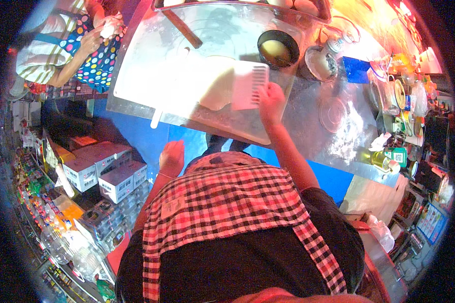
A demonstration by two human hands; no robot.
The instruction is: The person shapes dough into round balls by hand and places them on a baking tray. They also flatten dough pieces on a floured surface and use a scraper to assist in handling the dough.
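My right hand [271, 99] grips the edge of a flat, pale scraper [246, 85] with a row of dark slots or stripes along one side. The scraper is over the right end of a smooth, pale piece that looks like dough [217, 94], lying on the metal worktable [227, 119]; glare washes out its left part. Beside the scraper stands a black bowl [262, 47] with something yellowish inside. My left hand [171, 158] hangs below the table's front edge, fingers curled, with nothing seen in it. A narrow white strip [156, 118] juts over that edge.
Farther back lie a wooden rolling pin [182, 28] and a tray [242, 5] of rounded pieces. A bowl of white powder [320, 63] and an oil bottle [379, 161] stand rightward. At left, another person's hands [98, 36] hold something pale. Boxes [115, 181] are stacked below.
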